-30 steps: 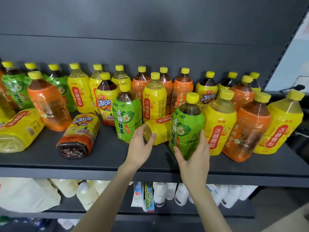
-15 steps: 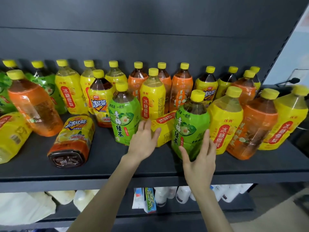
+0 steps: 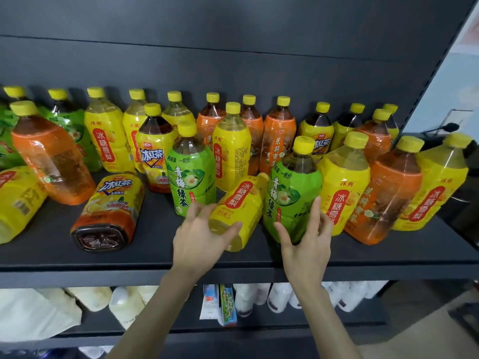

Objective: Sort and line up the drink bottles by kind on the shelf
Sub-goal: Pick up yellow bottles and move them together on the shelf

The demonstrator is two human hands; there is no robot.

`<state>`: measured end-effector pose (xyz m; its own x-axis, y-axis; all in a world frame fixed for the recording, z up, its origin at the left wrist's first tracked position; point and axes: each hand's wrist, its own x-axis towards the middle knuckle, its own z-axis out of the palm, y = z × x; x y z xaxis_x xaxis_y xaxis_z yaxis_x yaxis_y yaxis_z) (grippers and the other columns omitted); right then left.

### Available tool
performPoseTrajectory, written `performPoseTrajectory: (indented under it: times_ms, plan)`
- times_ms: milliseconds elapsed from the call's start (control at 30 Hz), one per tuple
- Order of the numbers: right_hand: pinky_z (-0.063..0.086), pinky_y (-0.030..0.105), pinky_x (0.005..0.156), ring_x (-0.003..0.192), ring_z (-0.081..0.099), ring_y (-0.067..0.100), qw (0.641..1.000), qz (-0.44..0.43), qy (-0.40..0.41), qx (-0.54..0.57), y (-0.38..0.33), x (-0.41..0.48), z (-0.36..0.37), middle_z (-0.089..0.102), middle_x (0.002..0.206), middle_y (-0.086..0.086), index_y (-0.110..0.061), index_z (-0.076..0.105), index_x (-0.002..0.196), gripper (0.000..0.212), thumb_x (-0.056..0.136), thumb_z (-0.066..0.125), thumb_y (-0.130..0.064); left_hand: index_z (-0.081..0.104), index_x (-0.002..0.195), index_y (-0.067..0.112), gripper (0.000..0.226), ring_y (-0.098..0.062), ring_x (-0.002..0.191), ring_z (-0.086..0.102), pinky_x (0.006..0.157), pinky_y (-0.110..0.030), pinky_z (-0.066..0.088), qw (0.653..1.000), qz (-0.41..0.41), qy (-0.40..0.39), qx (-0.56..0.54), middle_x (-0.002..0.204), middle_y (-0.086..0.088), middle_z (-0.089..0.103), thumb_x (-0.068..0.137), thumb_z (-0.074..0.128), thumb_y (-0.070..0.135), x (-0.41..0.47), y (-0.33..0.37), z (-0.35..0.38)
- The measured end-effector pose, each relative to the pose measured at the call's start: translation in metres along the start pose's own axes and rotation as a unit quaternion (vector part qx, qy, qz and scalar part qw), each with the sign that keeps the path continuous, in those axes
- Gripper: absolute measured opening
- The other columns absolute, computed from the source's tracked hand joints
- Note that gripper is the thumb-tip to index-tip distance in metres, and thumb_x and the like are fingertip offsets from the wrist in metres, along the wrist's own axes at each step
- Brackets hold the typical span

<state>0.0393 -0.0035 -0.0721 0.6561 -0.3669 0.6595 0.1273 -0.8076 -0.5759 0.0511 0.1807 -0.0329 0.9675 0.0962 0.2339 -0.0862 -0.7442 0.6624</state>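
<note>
Where the shelf edge runs nearest, the left hand wraps the clear base of a fallen yellow bottle, with the thumb on one side and the fingers curled round the other. That bottle lies on its side, cap pointing back, between the left green bottle and the right green bottle, both upright. The right hand has its fingers spread and fairly straight against the lower front of the right green bottle. As far as shows, it is touching rather than clasping.

I judge the sorting to be at an early stage. The front row mixes green, yellow and orange. A red-tea bottle lies base-forward to the left, an orange bottle leans beside it, and another yellow one lies at the left edge. What is left is to stand the fallen ones up and gather each kind together. Further back, the rear row stands upright in rough runs of yellow, orange and dark tea, so some grouping may already exist there.

The far-left green bottles are cut off by the frame. Rear labels are hidden behind the front bottles, and the pale containers on the lower shelf are too blurred to name
</note>
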Motion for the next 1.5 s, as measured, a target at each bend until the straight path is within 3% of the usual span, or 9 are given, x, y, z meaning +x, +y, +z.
performPoseTrajectory:
  times_ms: [100,233,433,600,700,867,1133,1267,1500]
  plan:
    - [0.051,0.038,0.069,0.101,0.055,0.037,1.0,-0.005,0.003,0.002,0.0,0.001,0.002,0.049,0.117,0.022,-0.015,0.022,0.148,0.092,0.077,0.078,-0.033,0.055,0.114,0.021,0.078,-0.017,0.102,0.039,0.089,-0.035,0.038,0.999,0.009,0.038,-0.033,0.108,0.003,0.045,0.059,0.045,0.075,-0.014,-0.01,0.003]
    - [0.05,0.038,0.066,0.096,0.055,0.037,1.0,-0.004,-0.01,-0.007,-0.002,0.004,0.007,0.049,0.111,0.023,-0.013,0.024,0.148,0.092,0.077,0.078,-0.035,0.041,0.114,0.02,0.064,-0.026,0.107,0.051,0.094,-0.041,0.042,0.974,-0.13,-0.043,-0.178,0.113,-0.003,0.053,0.077,0.045,0.073,-0.013,-0.007,0.009]
    - [0.048,0.036,0.053,0.09,0.055,0.037,0.998,0.006,-0.018,-0.06,-0.005,0.007,0.013,0.05,0.107,0.023,-0.01,0.025,0.148,0.089,0.08,0.074,-0.039,0.062,0.109,0.021,0.053,-0.017,0.102,0.06,0.089,-0.034,0.043,0.956,-0.15,-0.121,-0.222,0.108,0.002,0.066,0.083,0.051,0.066,0.0,-0.016,0.001]
    - [0.053,0.042,0.076,0.097,0.057,0.029,0.997,0.067,-0.031,0.016,-0.013,-0.012,0.001,0.056,0.111,0.014,-0.005,0.046,0.135,0.059,0.087,0.067,-0.033,0.066,0.11,0.024,0.052,-0.009,0.104,0.061,0.093,-0.028,0.042,0.94,-0.133,-0.171,-0.265,0.107,0.01,0.068,0.08,0.057,0.064,0.005,-0.019,-0.004]
    - [0.054,0.045,0.079,0.078,0.065,0.015,0.958,0.138,-0.176,0.179,-0.023,-0.017,0.002,0.068,0.088,-0.003,-0.012,0.061,0.115,0.05,0.087,0.053,-0.052,0.067,0.102,0.024,0.029,0.001,0.094,0.064,0.08,-0.014,0.045,0.93,-0.123,-0.152,-0.313,0.096,0.014,0.07,0.089,0.055,0.047,0.0,-0.017,-0.004]
    - [0.052,0.045,0.093,0.102,0.065,0.017,0.878,0.232,-0.31,0.28,-0.041,0.001,0.017,0.066,0.11,-0.01,-0.025,0.05,0.135,0.087,0.07,0.048,-0.084,0.065,0.113,0.023,0.039,-0.009,0.099,0.066,0.094,-0.033,0.048,0.92,-0.096,-0.119,-0.36,0.103,0.007,0.072,0.088,0.054,0.051,-0.014,-0.02,0.002]
    - [0.054,0.023,0.085,0.109,0.061,0.004,0.843,0.146,-0.308,0.417,-0.051,0.017,0.008,0.058,0.129,-0.005,-0.031,0.037,0.141,0.061,0.087,0.065,-0.018,0.047,0.131,0.026,0.057,-0.009,0.114,0.059,0.091,-0.025,0.051,0.904,0.004,-0.132,-0.407,0.12,0.008,0.065,0.08,0.066,0.046,-0.022,-0.036,0.001]
    - [0.05,0.025,0.096,0.121,0.055,0.013,0.845,0.113,-0.316,0.416,-0.047,0.028,0.008,0.05,0.14,0.0,-0.031,0.03,0.144,0.071,0.086,0.066,-0.01,0.036,0.14,0.018,0.062,0.001,0.117,0.055,0.089,-0.013,0.046,0.912,0.023,-0.149,-0.381,0.125,0.014,0.059,0.084,0.063,0.022,-0.011,-0.036,0.0]
    - [0.046,0.009,0.087,0.114,0.051,-0.015,0.863,0.09,-0.306,0.392,-0.039,0.031,0.014,0.047,0.138,-0.009,-0.036,0.03,0.139,0.072,0.085,0.068,-0.006,0.04,0.142,0.011,0.074,0.012,0.105,0.055,0.092,-0.011,0.045,0.945,0.021,-0.113,-0.305,0.128,0.005,0.057,0.076,0.074,0.01,0.011,-0.035,0.006]
